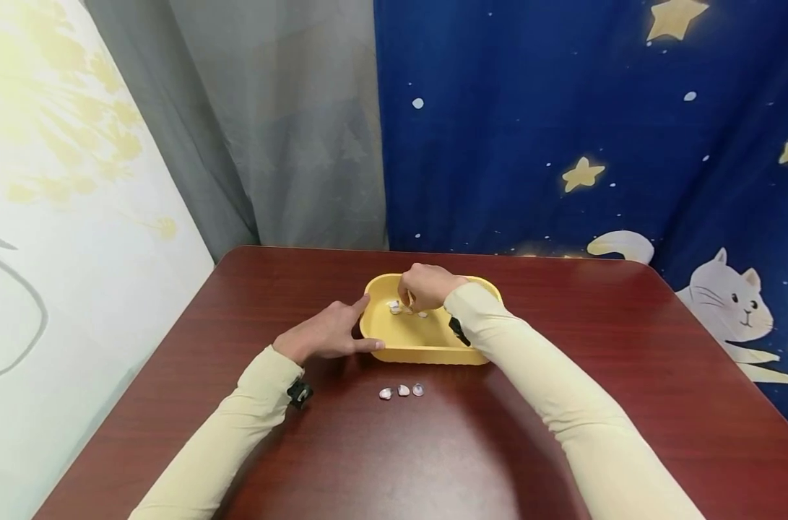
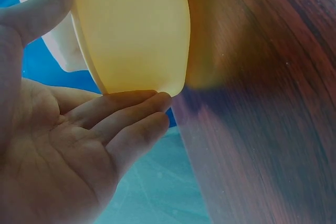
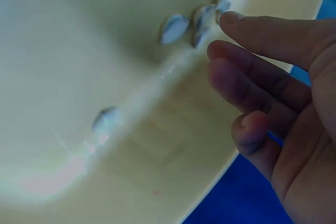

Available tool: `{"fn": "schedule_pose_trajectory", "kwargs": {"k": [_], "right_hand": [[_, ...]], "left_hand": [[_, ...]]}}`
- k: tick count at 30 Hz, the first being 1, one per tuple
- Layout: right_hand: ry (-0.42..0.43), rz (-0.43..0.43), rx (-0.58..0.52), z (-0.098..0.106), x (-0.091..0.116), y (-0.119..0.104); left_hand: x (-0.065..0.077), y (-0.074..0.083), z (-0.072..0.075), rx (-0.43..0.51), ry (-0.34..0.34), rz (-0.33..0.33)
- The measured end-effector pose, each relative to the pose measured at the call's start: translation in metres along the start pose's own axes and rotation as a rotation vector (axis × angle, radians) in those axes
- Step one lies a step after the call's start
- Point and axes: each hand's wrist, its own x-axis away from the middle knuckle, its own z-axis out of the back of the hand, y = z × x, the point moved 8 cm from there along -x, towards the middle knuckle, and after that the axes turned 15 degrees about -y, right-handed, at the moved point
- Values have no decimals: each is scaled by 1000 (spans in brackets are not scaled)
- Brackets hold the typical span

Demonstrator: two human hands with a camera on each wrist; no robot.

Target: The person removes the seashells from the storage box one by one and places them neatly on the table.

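A yellow tub (image 1: 433, 355) stands on the table, with several small pale shells (image 1: 394, 308) inside. My left hand (image 1: 325, 334) spans the tub's left end; in the left wrist view its fairly straight fingers (image 2: 139, 119) touch the outer wall and the thumb reaches the rim. My right hand (image 1: 429, 287) reaches down into the tub. In the right wrist view its loosely bent fingers (image 3: 262, 85) hang beside a cluster of shells (image 3: 202, 22), and one fingertip meets or overlaps the farthest. Another shell (image 3: 106, 117) lies apart.
Three shells (image 1: 403, 390) lie in a row on the dark red-brown table (image 1: 289, 448), in front of the tub. Grey and blue curtains (image 1: 498, 130) hang behind the table's far edge. A white wall panel (image 1: 75, 274) borders the left side.
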Motion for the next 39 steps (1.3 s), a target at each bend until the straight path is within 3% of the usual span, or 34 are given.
{"fn": "schedule_pose_trajectory", "kwargs": {"k": [12, 25, 39], "right_hand": [[31, -48, -15, -15, -16, 6], [48, -79, -19, -19, -17, 9], [24, -32, -92, -14, -14, 4]], "left_hand": [[0, 3, 0, 7, -3, -7], [-1, 4, 1, 7, 3, -14], [0, 1, 1, 7, 0, -2]]}}
